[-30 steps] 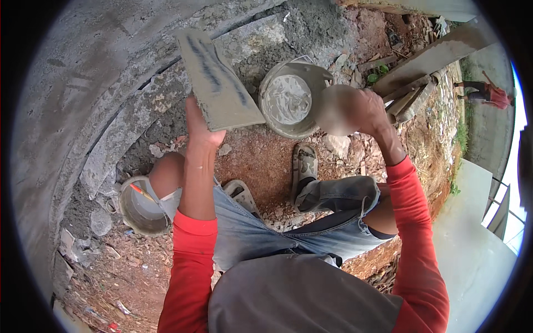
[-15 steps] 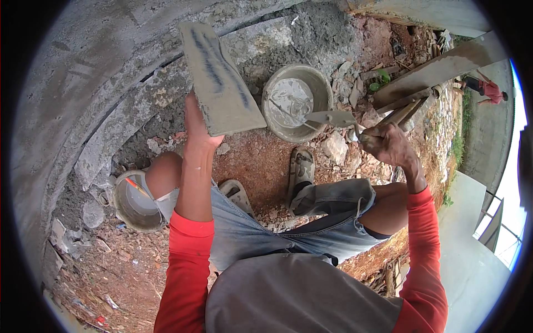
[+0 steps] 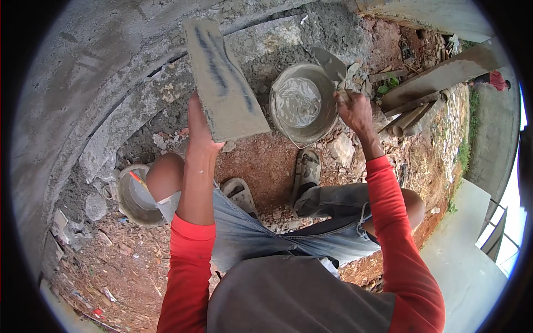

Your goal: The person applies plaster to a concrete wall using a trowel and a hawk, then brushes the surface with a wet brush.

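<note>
Two grips, both loaded: we note the left hand [image 3: 201, 125] holding the grey board [image 3: 225, 83] at its near-left edge, hidden fingers presumably underneath for support. The right hand [image 3: 356, 112], knuckles up, wraps the trowel [image 3: 331, 62] by its handle, beside the bucket [image 3: 304, 136], likely placed for reach; blade points away.

Grey top [image 3: 300, 299] has red slvs [image 3: 191, 266], worn w/ torn blue jeans [image 3: 250, 236] & sandals [image 3: 307, 162]

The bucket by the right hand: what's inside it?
Inside the bucket is a wet grey mix with paler streaks. The mix covers the bottom, so anything sunk beneath it can't be seen.
</note>
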### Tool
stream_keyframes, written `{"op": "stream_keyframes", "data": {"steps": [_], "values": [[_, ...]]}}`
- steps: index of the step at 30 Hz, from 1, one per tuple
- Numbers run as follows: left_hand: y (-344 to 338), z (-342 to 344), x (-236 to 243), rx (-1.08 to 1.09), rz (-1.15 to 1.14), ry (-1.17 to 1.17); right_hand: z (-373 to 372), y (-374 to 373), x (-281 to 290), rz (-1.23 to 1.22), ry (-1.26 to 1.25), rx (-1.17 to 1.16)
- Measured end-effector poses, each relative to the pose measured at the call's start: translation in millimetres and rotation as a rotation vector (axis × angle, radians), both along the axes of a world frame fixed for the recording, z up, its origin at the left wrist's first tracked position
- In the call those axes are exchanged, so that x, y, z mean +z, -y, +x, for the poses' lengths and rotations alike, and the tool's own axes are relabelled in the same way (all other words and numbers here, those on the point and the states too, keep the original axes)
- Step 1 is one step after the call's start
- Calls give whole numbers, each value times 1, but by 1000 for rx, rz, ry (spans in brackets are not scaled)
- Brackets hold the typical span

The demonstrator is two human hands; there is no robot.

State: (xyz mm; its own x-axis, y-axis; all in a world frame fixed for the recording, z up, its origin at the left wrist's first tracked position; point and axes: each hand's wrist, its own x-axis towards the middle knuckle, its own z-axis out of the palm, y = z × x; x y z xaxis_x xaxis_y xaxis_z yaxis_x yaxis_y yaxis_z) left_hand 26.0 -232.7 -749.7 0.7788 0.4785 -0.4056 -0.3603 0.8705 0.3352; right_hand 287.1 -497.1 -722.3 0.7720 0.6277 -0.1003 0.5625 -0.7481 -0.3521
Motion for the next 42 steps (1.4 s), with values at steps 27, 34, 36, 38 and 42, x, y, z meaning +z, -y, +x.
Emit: {"op": "stream_keyframes", "data": {"steps": [27, 34, 36, 38, 42], "values": [[-5, -1, 25, 39, 35, -218, 7, -14, 41, -546, 249, 186], [-8, 0, 31, 82, 2, -196, 9, -43, 100, -495, 456, 648], [-8, -1, 32, 92, 3, -217, 10, -75, 98, -569, 533, 862], [-8, -3, 33, 77, 22, -229, 3, -113, 87, -617, 512, 926], [-5, -2, 36, 71, 36, -200, 19, -144, 79, -672, 559, 1043]]}}
